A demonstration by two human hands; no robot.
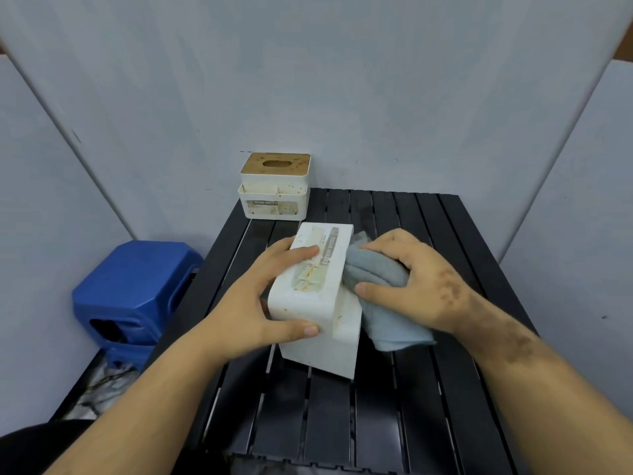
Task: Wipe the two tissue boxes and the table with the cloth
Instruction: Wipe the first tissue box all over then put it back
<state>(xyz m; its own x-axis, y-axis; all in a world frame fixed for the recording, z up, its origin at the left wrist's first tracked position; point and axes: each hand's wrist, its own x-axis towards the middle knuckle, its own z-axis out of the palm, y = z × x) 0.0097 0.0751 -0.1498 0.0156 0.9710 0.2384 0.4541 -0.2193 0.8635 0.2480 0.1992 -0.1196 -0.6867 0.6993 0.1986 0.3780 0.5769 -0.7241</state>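
Observation:
A white tissue box (pixel 317 303) lies tipped on its side in the middle of the black slatted table (pixel 394 423), its label facing up. My left hand (pixel 260 296) grips it from the left, thumb on the near face. My right hand (pixel 411 282) holds a bunched blue-grey cloth (pixel 383 303) pressed against the box's right side. A second white tissue box (pixel 275 186) with a speckled wooden lid stands upright at the table's far left corner, apart from both hands.
A blue plastic stool (pixel 133 293) stands on the floor left of the table. Grey partition walls close in behind and on both sides. The table's near edge runs along the bottom of the view.

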